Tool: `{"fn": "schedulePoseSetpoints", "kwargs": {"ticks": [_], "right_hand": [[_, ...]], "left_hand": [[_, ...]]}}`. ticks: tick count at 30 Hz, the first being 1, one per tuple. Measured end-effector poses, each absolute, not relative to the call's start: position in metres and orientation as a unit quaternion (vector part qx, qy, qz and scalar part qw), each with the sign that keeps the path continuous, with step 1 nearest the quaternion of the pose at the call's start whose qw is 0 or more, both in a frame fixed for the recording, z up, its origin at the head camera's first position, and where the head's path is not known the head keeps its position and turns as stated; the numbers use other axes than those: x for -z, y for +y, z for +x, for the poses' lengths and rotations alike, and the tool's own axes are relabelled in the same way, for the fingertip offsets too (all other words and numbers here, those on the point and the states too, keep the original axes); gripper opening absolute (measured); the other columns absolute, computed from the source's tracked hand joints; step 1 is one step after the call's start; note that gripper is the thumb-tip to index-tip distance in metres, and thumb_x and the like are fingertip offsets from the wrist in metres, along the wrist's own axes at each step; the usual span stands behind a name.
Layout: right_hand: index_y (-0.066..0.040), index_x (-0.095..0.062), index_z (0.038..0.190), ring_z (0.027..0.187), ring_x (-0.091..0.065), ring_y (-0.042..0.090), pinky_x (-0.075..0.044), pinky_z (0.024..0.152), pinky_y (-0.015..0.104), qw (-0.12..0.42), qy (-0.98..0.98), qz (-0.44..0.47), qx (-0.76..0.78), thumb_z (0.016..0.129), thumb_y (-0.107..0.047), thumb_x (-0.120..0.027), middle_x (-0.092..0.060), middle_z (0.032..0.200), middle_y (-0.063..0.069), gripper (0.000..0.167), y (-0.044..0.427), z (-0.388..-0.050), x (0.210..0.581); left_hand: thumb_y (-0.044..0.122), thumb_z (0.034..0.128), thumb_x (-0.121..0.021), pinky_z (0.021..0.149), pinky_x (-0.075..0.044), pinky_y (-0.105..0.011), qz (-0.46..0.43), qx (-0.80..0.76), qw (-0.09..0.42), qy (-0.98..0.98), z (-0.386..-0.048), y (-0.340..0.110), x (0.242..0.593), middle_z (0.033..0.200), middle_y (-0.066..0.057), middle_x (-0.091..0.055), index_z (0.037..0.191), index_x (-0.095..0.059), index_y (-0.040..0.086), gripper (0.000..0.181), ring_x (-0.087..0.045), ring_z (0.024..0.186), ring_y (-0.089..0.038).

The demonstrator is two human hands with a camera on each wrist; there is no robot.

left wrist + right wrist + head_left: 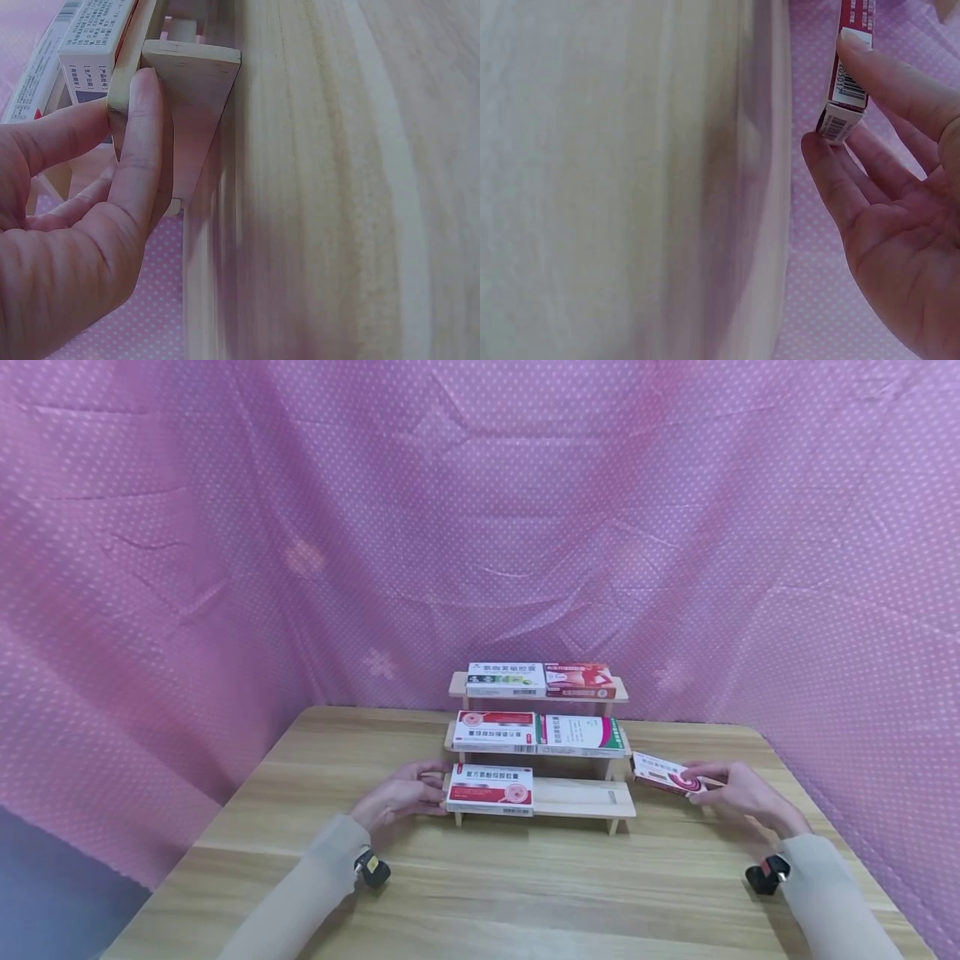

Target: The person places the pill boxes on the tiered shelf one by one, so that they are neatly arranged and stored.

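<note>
A three-tier wooden display rack [581, 797] stands on the table. My left hand [401, 793] pinches the left end of its lowest shelf; the left wrist view shows thumb and fingers around the shelf edge [120, 101]. To the right of the rack, my right hand [742, 792] holds a white medicine box [663, 773] with a dark red swirl, tilted, by its near end. In the right wrist view the thumb lies on the box's barcode side [849, 86]. A red-and-white medicine box [491, 790] lies on the lowest shelf's left half.
The middle shelf bears a red-and-white box [495, 732] and a white-green box [579, 735]. On the top shelf lie a white box [506, 679] and a red box [579, 680]. A pink dotted curtain [480, 527] hangs behind the wooden table [525, 893].
</note>
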State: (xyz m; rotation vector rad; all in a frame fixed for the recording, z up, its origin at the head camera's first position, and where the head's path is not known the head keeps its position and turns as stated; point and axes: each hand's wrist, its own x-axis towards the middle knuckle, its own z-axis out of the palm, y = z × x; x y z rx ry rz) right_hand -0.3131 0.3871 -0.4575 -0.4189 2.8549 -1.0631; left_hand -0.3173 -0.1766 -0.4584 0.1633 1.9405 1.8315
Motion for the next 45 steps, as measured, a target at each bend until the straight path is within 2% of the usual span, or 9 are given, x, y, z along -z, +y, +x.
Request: {"fn": "schedulePoseSetpoints", "kwargs": {"ticks": [2,4,7,9,11,13,19,36,45], "right_hand": [[-0.008,-0.069,0.121,0.134,-0.042,0.045,-0.04,0.11,0.048,0.034,0.925,-0.149,0.349,0.08,-0.029,-0.079,-0.054,0.141,0.019,0.047,0.387,-0.311,0.456],[-0.01,-0.07,0.119,0.134,-0.044,0.04,-0.042,0.108,0.029,0.036,0.921,-0.161,0.353,0.079,-0.026,-0.079,-0.055,0.141,0.018,0.045,0.387,-0.309,0.454],[-0.012,-0.071,0.118,0.131,-0.049,0.018,-0.038,0.096,0.006,0.042,0.915,-0.177,0.361,0.078,-0.025,-0.08,-0.056,0.141,0.015,0.043,0.39,-0.307,0.454],[-0.015,-0.071,0.118,0.126,-0.047,0.0,-0.033,0.092,0.001,0.051,0.909,-0.179,0.374,0.077,-0.025,-0.08,-0.056,0.142,0.013,0.042,0.391,-0.305,0.454],[-0.014,-0.071,0.118,0.119,-0.043,-0.013,-0.034,0.092,0.002,0.062,0.899,-0.188,0.39,0.078,-0.023,-0.08,-0.054,0.143,0.015,0.042,0.393,-0.304,0.453],[-0.013,-0.07,0.119,0.117,-0.04,-0.018,-0.034,0.094,0.004,0.074,0.888,-0.2,0.408,0.079,-0.021,-0.079,-0.051,0.145,0.018,0.042,0.394,-0.302,0.452],[-0.008,-0.069,0.119,0.117,-0.038,-0.021,-0.033,0.096,0.003,0.099,0.865,-0.23,0.434,0.079,-0.014,-0.078,-0.044,0.147,0.027,0.042,0.394,-0.299,0.451],[-0.003,-0.068,0.121,0.112,-0.051,-0.01,-0.043,0.091,0.009,0.114,0.851,-0.25,0.448,0.081,-0.012,-0.077,-0.047,0.141,0.032,0.041,0.369,-0.299,0.45],[-0.013,-0.071,0.12,0.111,-0.054,-0.007,-0.047,0.091,0.015,0.099,0.868,-0.242,0.422,0.081,-0.02,-0.079,-0.056,0.139,0.021,0.041,0.343,-0.294,0.445]], "left_hand": [[-0.01,0.0862,-0.058,0.091,-0.058,-0.042,0.06,-0.667,0.231,0.705,-0.317,-0.177,0.458,0.127,-0.028,-0.056,0.148,-0.029,-0.004,0.069,-0.069,0.094,-0.025],[-0.01,0.0861,-0.057,0.091,-0.058,-0.042,0.061,-0.668,0.229,0.705,-0.317,-0.177,0.458,0.126,-0.028,-0.057,0.148,-0.029,-0.004,0.068,-0.069,0.094,-0.025],[-0.011,0.0861,-0.056,0.09,-0.058,-0.042,0.061,-0.669,0.228,0.705,-0.316,-0.177,0.459,0.126,-0.028,-0.057,0.148,-0.03,-0.005,0.067,-0.069,0.094,-0.025],[-0.011,0.0862,-0.056,0.091,-0.058,-0.042,0.062,-0.669,0.229,0.705,-0.315,-0.177,0.459,0.127,-0.029,-0.057,0.148,-0.03,-0.005,0.067,-0.069,0.094,-0.025],[-0.011,0.0862,-0.056,0.091,-0.058,-0.043,0.06,-0.669,0.229,0.705,-0.315,-0.177,0.459,0.128,-0.029,-0.057,0.148,-0.03,-0.005,0.067,-0.068,0.096,-0.026],[-0.011,0.0861,-0.056,0.091,-0.058,-0.043,0.057,-0.669,0.229,0.705,-0.316,-0.176,0.459,0.128,-0.029,-0.057,0.148,-0.03,-0.004,0.068,-0.068,0.098,-0.027],[-0.011,0.0863,-0.057,0.091,-0.058,-0.044,0.047,-0.671,0.229,0.703,-0.317,-0.175,0.459,0.128,-0.027,-0.057,0.149,-0.03,-0.002,0.069,-0.068,0.101,-0.029],[-0.011,0.0858,-0.056,0.09,-0.058,-0.043,0.039,-0.668,0.23,0.707,-0.315,-0.174,0.456,0.124,-0.026,-0.059,0.148,-0.03,-0.003,0.068,-0.069,0.096,-0.027],[-0.011,0.0869,-0.056,0.089,-0.059,-0.042,0.04,-0.667,0.228,0.708,-0.313,-0.174,0.456,0.123,-0.027,-0.06,0.148,-0.031,-0.004,0.066,-0.069,0.092,-0.025]]}}
